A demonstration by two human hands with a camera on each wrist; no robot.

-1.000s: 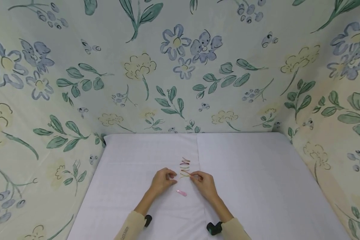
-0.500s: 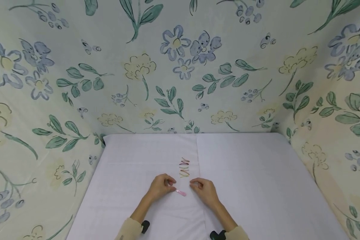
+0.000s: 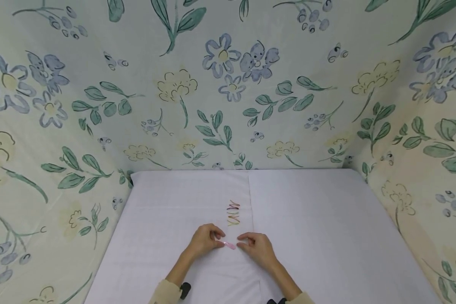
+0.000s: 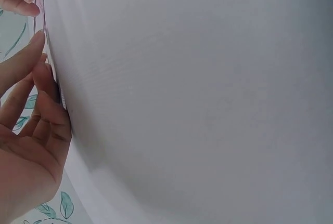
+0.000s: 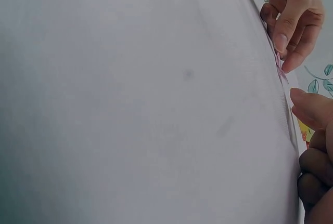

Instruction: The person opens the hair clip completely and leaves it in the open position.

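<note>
A small pink hair clip [image 3: 229,245], tapered in shape, lies on the white cloth in the head view. My left hand [image 3: 204,240] is at its left end, the thumb tip touching or nearly touching it while the index finger arches above, apart from the thumb. Just off the clip's right end, my right hand [image 3: 257,248] holds its thumb and index finger slightly apart with nothing between them. Beyond both hands, several thin red, brown and yellowish strips [image 3: 233,213] form a zigzag column. Both wrist views show the clip only edge-on.
White cloth [image 3: 308,219] with a seam right of centre covers the table. Floral fabric [image 3: 220,118] hangs behind and along both sides. A dark wrist device [image 3: 185,290] sits by the left sleeve.
Both hands have come back towards the body from the zigzag strips to the pink clip. The right hand has let go of the nearest strip. The clip stays about where it was.
</note>
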